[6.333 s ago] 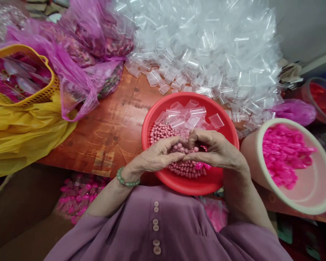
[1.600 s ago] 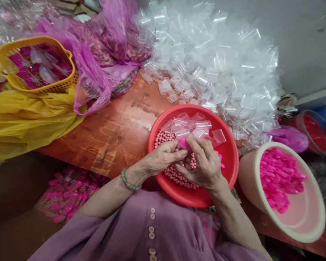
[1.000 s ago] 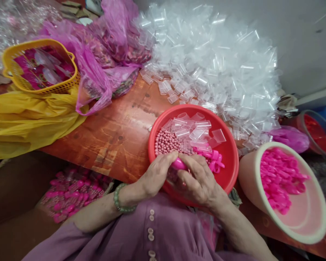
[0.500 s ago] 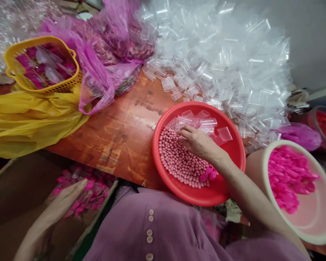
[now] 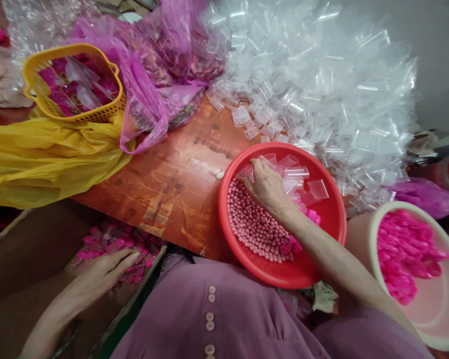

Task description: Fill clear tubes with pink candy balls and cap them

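Note:
In the red basin, my right hand bends its fingers and thumb round a clear plastic tube at the back left. Below that hand lies a bed of pink beads, with bright pink plastic caps at its right side. More clear tubes rest behind the hand. My left hand is open, its fingers stretched out over a cardboard box. Pink capped pieces filled with beads lie in that box, close under the fingers.
A large heap of clear plastic tubes covers the back of the table. At right stands a pale bucket of pink plastic parts. A yellow basket, a yellow bag and a purple bag are at left.
My right hand has closed its fingers at the clear tubes on the basin's back left. My left hand has moved right over the box, fingers still stretched. The view has shifted slightly.

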Motion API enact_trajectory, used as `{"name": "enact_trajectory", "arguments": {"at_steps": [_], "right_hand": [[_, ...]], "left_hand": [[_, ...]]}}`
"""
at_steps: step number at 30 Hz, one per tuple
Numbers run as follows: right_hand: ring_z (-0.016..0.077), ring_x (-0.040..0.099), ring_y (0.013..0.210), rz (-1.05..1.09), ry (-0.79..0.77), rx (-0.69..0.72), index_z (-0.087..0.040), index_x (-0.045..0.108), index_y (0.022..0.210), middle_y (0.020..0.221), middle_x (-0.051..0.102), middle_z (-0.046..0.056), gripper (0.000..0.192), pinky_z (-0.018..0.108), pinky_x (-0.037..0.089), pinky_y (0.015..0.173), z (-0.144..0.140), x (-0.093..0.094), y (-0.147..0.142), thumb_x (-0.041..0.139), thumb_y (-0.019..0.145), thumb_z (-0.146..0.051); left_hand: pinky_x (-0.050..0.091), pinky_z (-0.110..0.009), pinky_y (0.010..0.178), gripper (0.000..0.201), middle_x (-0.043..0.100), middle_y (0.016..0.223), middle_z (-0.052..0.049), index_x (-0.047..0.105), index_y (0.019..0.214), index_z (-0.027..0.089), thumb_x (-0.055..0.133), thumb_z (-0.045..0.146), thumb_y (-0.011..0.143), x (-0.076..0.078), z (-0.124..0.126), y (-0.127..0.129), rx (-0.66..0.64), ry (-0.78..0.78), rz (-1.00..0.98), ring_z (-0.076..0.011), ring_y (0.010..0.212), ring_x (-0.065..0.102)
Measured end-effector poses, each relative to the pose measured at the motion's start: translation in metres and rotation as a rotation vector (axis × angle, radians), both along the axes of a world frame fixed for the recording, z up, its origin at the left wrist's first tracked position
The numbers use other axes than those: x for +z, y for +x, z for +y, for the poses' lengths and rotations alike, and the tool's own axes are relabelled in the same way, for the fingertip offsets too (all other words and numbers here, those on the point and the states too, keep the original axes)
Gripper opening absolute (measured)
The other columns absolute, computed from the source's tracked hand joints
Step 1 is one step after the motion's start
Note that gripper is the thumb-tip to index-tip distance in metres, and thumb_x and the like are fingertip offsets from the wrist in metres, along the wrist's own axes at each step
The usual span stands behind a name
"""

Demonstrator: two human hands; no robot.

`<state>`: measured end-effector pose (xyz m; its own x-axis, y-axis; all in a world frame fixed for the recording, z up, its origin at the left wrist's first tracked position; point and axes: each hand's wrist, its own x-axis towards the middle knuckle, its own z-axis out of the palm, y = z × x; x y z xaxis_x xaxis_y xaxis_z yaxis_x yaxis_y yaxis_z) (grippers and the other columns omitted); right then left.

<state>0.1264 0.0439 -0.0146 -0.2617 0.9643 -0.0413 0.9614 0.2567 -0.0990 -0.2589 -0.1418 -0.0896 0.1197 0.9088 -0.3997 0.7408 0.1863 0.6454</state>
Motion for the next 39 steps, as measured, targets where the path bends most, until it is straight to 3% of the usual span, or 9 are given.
{"name": "enact_trajectory", "arguments": {"at_steps": [3,6,10,15,18,24,32,36,39], "right_hand": [[0.0317,0.060,0.105,0.049,0.016,-0.001,-0.012,0.053,0.121,0.121,0.061,0.020,0.033,0.039,0.049,0.080,0.002,-0.005,-0.002,0.055,0.090,-0.022],[0.0313,0.060,0.102,0.073,-0.008,0.068,-0.010,0.055,0.117,0.112,0.064,0.020,0.031,0.040,0.049,0.083,0.002,-0.011,-0.002,0.057,0.088,-0.019],[0.0266,0.061,0.091,0.058,-0.102,0.246,-0.011,0.059,0.109,0.103,0.065,0.018,0.023,0.036,0.048,0.079,-0.003,-0.021,0.001,0.052,0.087,-0.013],[0.0207,0.061,0.083,0.190,-0.277,0.311,-0.013,0.059,0.100,0.092,0.068,0.011,0.016,0.030,0.045,0.075,-0.003,-0.021,0.008,0.051,0.087,-0.012],[0.0200,0.059,0.078,0.151,-0.263,0.322,-0.012,0.060,0.098,0.088,0.068,0.011,0.014,0.029,0.043,0.071,-0.002,-0.010,0.011,0.052,0.086,-0.011],[0.0248,0.056,0.084,-0.161,-0.095,0.452,-0.013,0.061,0.085,0.081,0.066,0.014,0.026,0.034,0.041,0.077,-0.025,0.000,-0.002,0.039,0.087,-0.002],[0.0165,0.059,0.069,0.025,-0.356,0.388,-0.012,0.056,0.117,0.084,0.067,0.006,0.040,0.027,0.039,0.061,-0.053,0.020,0.002,0.040,0.082,0.000],[0.0168,0.057,0.066,-0.100,-0.350,0.384,-0.014,0.062,0.096,0.080,0.062,0.007,0.028,0.028,0.036,0.059,-0.052,0.020,0.005,0.042,0.082,0.001],[0.0168,0.058,0.070,-0.045,-0.375,0.375,-0.015,0.063,0.085,0.085,0.060,0.007,0.018,0.027,0.040,0.063,-0.045,0.015,0.010,0.047,0.089,-0.009]], "left_hand": [[0.058,-0.030,0.088,0.041,0.076,0.111,-0.004,0.074,0.108,0.026,0.054,0.055,0.087,0.033,0.023,0.038,0.016,-0.091,-0.183,-0.0240,0.102,0.072],[0.060,-0.029,0.076,0.040,0.078,0.088,-0.006,0.073,0.103,0.019,0.056,0.052,0.087,0.050,0.045,0.077,0.159,0.078,-0.313,-0.0218,0.081,0.075],[0.059,-0.028,0.075,0.027,0.076,0.085,-0.006,0.070,0.102,0.016,0.060,0.037,0.087,0.046,0.058,0.117,0.255,0.337,-0.395,-0.0183,0.077,0.073],[0.057,-0.025,0.079,0.024,0.073,0.092,-0.006,0.065,0.109,0.015,0.063,0.019,0.085,0.040,0.059,0.149,0.049,0.587,-0.449,-0.0143,0.081,0.070],[0.057,-0.025,0.082,0.024,0.073,0.094,-0.008,0.064,0.109,0.014,0.064,0.018,0.085,0.039,0.060,0.157,-0.029,0.655,-0.442,-0.0150,0.087,0.070],[0.057,-0.026,0.081,0.026,0.073,0.093,-0.007,0.063,0.111,0.014,0.064,0.017,0.085,0.034,0.066,0.164,-0.017,0.664,-0.461,-0.0144,0.085,0.069],[0.058,-0.027,0.075,0.022,0.074,0.089,-0.008,0.067,0.106,0.014,0.059,0.020,0.087,0.012,0.070,0.165,0.028,0.601,-0.465,-0.0153,0.078,0.070],[0.057,-0.027,0.074,0.020,0.074,0.087,-0.007,0.067,0.105,0.013,0.059,0.020,0.087,0.008,0.069,0.163,0.014,0.578,-0.468,-0.0147,0.077,0.070],[0.057,-0.025,0.073,0.019,0.074,0.086,-0.006,0.066,0.104,0.013,0.060,0.018,0.087,0.010,0.070,0.164,0.015,0.612,-0.481,-0.0135,0.075,0.070]]}}
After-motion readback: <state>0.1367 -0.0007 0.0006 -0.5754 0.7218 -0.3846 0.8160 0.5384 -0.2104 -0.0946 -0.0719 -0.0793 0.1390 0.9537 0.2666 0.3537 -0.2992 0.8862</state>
